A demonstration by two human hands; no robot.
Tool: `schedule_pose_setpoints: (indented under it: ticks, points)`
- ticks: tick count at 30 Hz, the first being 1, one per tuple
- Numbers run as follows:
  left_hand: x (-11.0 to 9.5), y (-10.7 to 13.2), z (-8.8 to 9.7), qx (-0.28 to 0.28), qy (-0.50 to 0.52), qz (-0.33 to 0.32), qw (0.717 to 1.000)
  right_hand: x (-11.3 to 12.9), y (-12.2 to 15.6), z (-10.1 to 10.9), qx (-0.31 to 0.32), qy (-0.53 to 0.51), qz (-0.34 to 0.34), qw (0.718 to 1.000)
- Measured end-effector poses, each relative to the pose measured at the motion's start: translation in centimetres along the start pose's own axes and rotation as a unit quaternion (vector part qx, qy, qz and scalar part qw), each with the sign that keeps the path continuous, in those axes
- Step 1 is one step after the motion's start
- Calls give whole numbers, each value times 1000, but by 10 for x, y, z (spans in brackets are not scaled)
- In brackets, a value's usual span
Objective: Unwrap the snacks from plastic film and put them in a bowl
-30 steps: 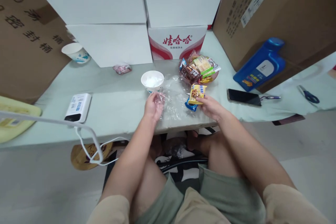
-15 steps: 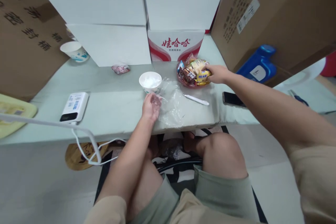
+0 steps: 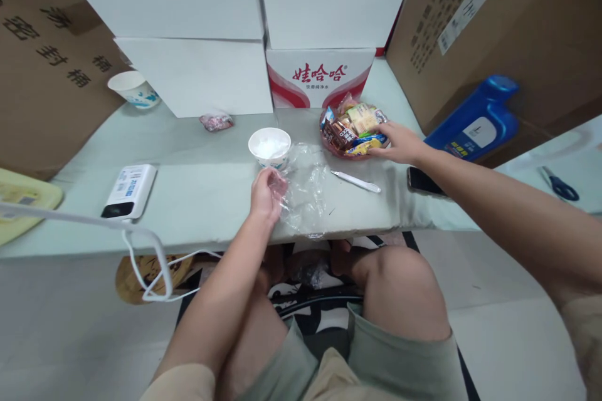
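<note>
My left hand [image 3: 266, 195] rests near the table's front edge. Its fingers are curled round one side of a clear plastic bag [image 3: 308, 187], which lies crumpled to the right. Just beyond that hand stands a white paper bowl [image 3: 278, 161] with whitish, see-through material inside. My right hand [image 3: 403, 143] reaches to the right rim of a reddish see-through basket [image 3: 328, 143] heaped with wrapped snacks [image 3: 361, 119]. Thumb and fingers are apart there, by a yellow packet [image 3: 364, 148], with nothing seen between them. A white pen-like cutter [image 3: 356, 181] lies in front of the basket.
Left on the table are a white power bank [image 3: 130, 191] with a cable, another paper bowl [image 3: 134, 89] and a small pink packet [image 3: 216, 121]. Right are a blue bottle [image 3: 480, 119], a dark phone [image 3: 424, 182] and scissors [image 3: 562, 188]. Cartons [image 3: 324, 78] wall the back.
My right hand has drawn back slightly to the right from the snacks, its fingers spreading. The yellow packet sits lower and a blue one shows. The left hand stays by the paper bowl.
</note>
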State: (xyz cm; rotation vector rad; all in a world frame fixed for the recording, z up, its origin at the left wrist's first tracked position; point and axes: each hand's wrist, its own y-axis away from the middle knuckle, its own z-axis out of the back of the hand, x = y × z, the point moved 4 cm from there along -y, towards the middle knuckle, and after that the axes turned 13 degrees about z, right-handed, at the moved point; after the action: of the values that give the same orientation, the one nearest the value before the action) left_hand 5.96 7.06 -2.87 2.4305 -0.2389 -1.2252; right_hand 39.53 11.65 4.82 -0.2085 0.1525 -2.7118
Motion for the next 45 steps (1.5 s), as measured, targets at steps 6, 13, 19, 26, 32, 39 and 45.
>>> schedule_pose_setpoints:
  ticks: [6, 13, 19, 26, 32, 39, 45]
  points:
    - [-1, 4, -2, -6, 3, -3, 1000, 14, -10, 1, 44, 26, 47, 998]
    - [-4, 13, -4, 55, 29, 85, 994, 34, 9, 9, -1, 56, 51, 997]
    - [-17, 37, -15, 194, 42, 125, 972, 101, 36, -32, -196, -398, -65, 894]
    - [-30, 35, 13, 117, -211, -13, 970, 179, 39, -87, -183, -643, -150, 729]
    - [-43, 17, 46, -51, -224, -25, 973, 161, 43, -80, -205, -574, -169, 774]
    - [-34, 2, 28, 1, -302, 124, 945, 143, 58, -87, -213, -539, -214, 786]
    - [-50, 10, 38, 4, -121, 68, 990, 122, 74, -78, -332, -530, -284, 727]
